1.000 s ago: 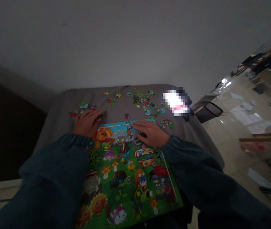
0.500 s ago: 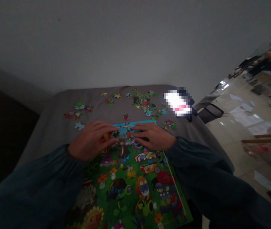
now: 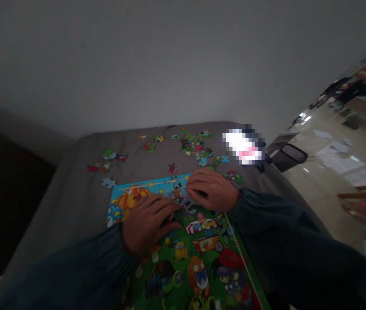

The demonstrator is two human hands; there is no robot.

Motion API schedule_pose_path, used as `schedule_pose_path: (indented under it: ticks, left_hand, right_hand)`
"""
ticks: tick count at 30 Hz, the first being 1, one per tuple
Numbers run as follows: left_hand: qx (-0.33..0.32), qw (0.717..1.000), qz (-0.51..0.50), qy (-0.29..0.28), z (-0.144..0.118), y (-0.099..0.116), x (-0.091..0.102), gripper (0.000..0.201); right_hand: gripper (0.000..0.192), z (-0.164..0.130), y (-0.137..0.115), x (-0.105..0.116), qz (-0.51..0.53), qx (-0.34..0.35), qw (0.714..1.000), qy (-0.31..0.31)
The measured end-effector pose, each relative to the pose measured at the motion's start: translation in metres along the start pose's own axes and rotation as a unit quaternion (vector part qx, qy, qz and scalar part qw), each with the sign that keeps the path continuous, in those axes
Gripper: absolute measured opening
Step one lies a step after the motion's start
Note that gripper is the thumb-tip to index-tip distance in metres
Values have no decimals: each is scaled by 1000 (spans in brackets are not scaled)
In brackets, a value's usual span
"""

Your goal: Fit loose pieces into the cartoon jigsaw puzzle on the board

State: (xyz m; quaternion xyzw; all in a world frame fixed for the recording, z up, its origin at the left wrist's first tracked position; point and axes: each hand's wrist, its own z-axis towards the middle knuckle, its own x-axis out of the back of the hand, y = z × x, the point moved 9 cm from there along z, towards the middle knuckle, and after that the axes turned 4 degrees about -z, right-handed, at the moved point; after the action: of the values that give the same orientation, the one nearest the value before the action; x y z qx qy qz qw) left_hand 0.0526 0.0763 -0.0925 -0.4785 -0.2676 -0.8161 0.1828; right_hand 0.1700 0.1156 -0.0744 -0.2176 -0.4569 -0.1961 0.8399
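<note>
A colourful cartoon jigsaw puzzle (image 3: 202,258), largely put together, lies on a grey-covered table (image 3: 69,202) in front of me. My left hand (image 3: 147,221) rests flat on the puzzle's middle, fingers stretched toward the right and pressing down. My right hand (image 3: 211,189) sits at the puzzle's upper right edge with its fingers curled, tips down on the picture; whether a piece is under them is hidden. The two hands' fingertips are close together. Both arms wear dark sleeves.
Loose puzzle pieces (image 3: 195,148) are scattered at the table's far side, a smaller group (image 3: 105,161) at the far left, one pale blue piece (image 3: 109,182) by the puzzle's corner. A blurred white object (image 3: 243,146) lies far right. A black bin (image 3: 288,156) stands on the floor beyond.
My left hand came from the loose pieces at the puzzle's upper left corner to its middle. My right hand stayed near the top edge and curled its fingers. The view tilted slightly.
</note>
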Motion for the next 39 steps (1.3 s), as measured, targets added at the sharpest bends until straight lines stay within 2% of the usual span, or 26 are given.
schedule_pose_path:
  ticks: [4, 10, 14, 20, 28, 32, 35, 37, 39]
  left_hand:
    - [-12, 1000, -7, 6, -1, 3, 0, 24]
    - [16, 1000, 11, -14, -3, -6, -2, 37]
    - [11, 1000, 6, -14, -2, -7, -4, 24]
    - [-20, 999, -8, -29, 0, 0, -6, 20]
    - [-21, 999, -16, -45, 0, 4, -6, 23]
    - [5, 998, -19, -54, -3, -3, -8, 29]
    - [-2, 997, -40, -61, -7, -6, -10, 37]
    - [-14, 997, -59, -56, -8, -6, -8, 46]
    - [-10, 997, -66, -44, -9, -6, -3, 43]
  right_hand:
    - [17, -1, -4, -2, 5, 15, 1000, -10]
    - [18, -2, -7, -4, -3, 20, 999, -29]
    - [22, -3, -16, -7, -8, 48, 997, -54]
    - [23, -6, -16, -10, 0, 53, 996, -67]
    - [23, -6, -16, -13, -12, 59, 995, -74]
    - [23, -7, -16, -13, -10, 60, 996, -70]
    - [24, -7, -16, -13, -6, 62, 996, -70]
    - [25, -7, -16, -14, -8, 63, 995, -74]
    - [25, -7, -16, -14, -11, 63, 995, -77]
